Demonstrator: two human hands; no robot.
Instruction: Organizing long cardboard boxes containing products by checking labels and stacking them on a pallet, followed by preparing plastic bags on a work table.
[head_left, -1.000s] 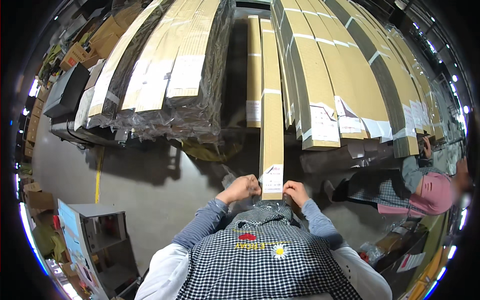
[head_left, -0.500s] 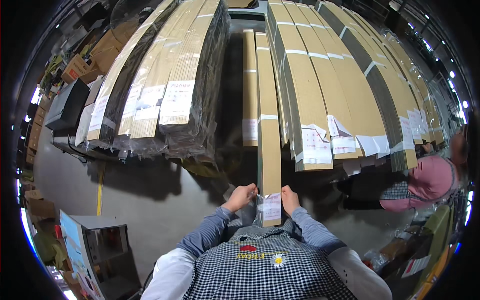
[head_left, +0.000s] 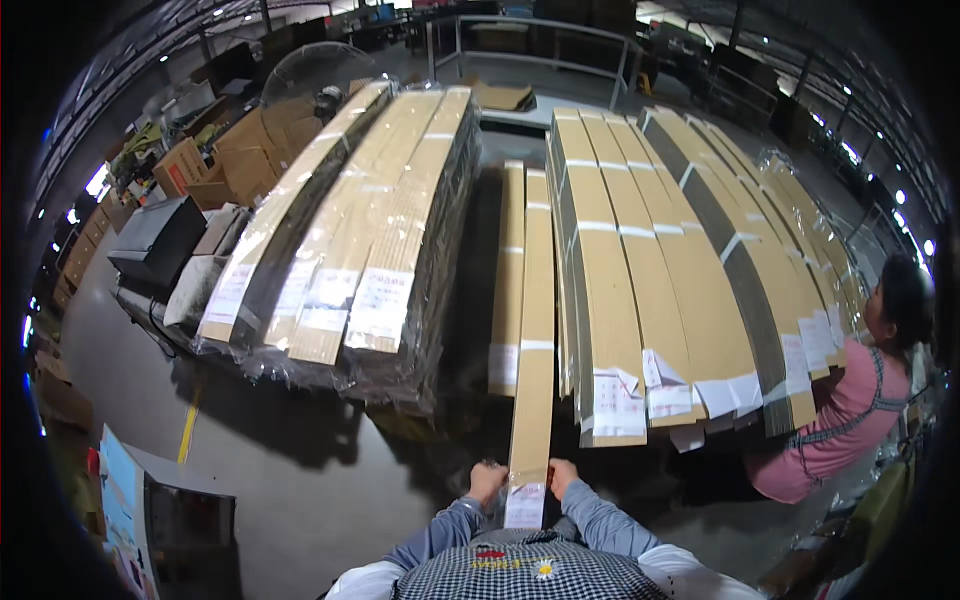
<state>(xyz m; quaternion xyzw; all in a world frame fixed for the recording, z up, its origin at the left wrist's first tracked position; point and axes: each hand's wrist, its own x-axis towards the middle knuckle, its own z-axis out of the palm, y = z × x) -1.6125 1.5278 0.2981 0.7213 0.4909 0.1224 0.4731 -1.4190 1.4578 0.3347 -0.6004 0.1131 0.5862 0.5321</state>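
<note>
A long, narrow bundle of flat brown cardboard [head_left: 530,420] points straight at me, its near end close to my apron. White straps cross it, and a white label [head_left: 525,505] with printing is on that near end. My left hand [head_left: 487,482] is closed at the bundle's left edge. On the opposite edge my right hand [head_left: 563,475] is closed too, level with the left. Both sets of fingers curl against the sides just behind the label; fingertips are partly hidden. A second narrow cardboard bundle [head_left: 507,290] lies alongside to the left, farther back.
Plastic-wrapped cardboard stacks [head_left: 400,230] stand to the left, strapped cardboard stacks [head_left: 610,270] to the right. A person in pink [head_left: 850,425] is beside the right stacks. At lower left stands a blue-and-grey cabinet [head_left: 165,515]; a metal railing [head_left: 540,65] lies beyond.
The view has tilted upward, showing the railing and more of the hall. My hands keep their hold on the bundle's sides. The person in pink now appears more upright.
</note>
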